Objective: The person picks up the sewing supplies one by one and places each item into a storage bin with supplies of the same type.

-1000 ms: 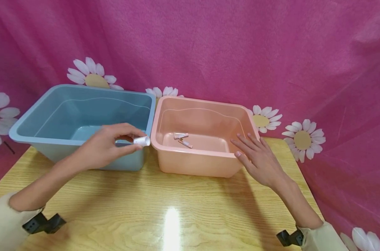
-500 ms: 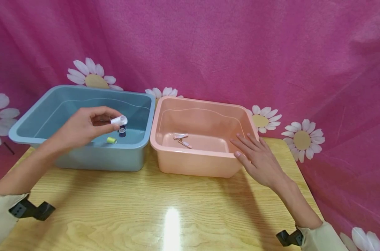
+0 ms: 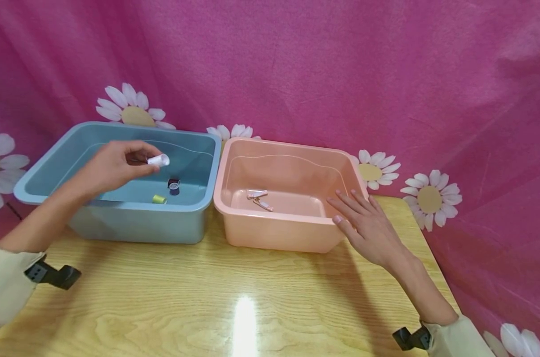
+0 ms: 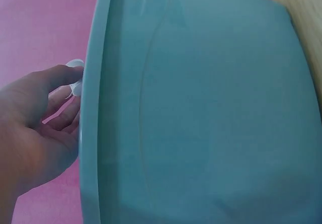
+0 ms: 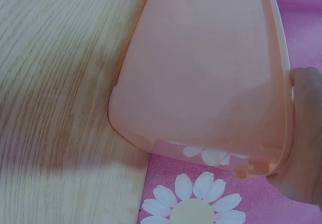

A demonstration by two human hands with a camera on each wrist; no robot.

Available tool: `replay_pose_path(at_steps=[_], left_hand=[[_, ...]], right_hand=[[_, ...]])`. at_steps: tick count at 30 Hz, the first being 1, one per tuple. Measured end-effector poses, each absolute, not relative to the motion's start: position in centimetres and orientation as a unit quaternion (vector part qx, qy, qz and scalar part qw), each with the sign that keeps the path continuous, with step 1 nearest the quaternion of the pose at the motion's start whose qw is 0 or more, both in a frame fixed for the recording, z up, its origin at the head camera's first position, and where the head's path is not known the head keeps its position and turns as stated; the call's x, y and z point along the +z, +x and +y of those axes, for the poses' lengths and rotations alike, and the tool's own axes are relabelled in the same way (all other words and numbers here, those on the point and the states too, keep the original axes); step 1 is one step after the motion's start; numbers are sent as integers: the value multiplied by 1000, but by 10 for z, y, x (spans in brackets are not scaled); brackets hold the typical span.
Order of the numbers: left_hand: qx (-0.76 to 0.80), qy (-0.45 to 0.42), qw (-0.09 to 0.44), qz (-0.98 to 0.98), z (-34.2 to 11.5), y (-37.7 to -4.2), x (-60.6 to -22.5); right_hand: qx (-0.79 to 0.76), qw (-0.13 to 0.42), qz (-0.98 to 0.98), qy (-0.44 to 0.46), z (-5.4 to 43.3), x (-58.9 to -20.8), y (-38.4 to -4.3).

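Observation:
My left hand [image 3: 114, 166] pinches a white thread spool [image 3: 158, 160] between thumb and fingers, over the blue tub [image 3: 132, 220]. On that tub's floor lie a yellow-green spool [image 3: 159, 199] and a dark spool [image 3: 174, 189], with another dark piece [image 3: 174, 182] touching it. In the left wrist view, the tub's wall partly hides the white spool [image 4: 75, 83]. My right hand [image 3: 368, 228] rests with its fingers extended over the right front rim of the pink tub [image 3: 279, 233]. Two small pink-and-white clip-like pieces [image 3: 264, 204] lie inside it.
Both tubs stand side by side on a wood-grain table [image 3: 198, 297], their rims nearly touching. Behind them hangs a magenta cloth [image 3: 297, 74] printed with white daisies. A bright reflection lies on the tabletop.
From between the tubs, my left hand has moved left and back over the blue tub, carrying the white spool. The spools on its floor have come into view. My right hand keeps its place.

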State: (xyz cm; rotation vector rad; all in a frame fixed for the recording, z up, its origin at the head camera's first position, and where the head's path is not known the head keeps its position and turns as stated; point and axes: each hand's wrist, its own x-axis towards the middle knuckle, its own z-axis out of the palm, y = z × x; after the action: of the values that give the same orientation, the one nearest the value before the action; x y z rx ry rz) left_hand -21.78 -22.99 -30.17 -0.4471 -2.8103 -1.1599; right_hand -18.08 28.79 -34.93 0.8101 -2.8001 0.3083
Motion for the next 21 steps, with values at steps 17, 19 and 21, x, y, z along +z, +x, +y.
replay_pose_path(at_steps=[17,19,21], left_hand=[[-299,-149,0,-943,-244,-255,-312],[-287,-157,-4,-945,-246,-261,-315],[-275,-166,-13,-947,-246,-267,-319]], right_hand=[[110,105,-948,281,287,-349,-182],[110,106,-947,281,287,-349,-181],[109,107,-948,280,287,-349,-181]])
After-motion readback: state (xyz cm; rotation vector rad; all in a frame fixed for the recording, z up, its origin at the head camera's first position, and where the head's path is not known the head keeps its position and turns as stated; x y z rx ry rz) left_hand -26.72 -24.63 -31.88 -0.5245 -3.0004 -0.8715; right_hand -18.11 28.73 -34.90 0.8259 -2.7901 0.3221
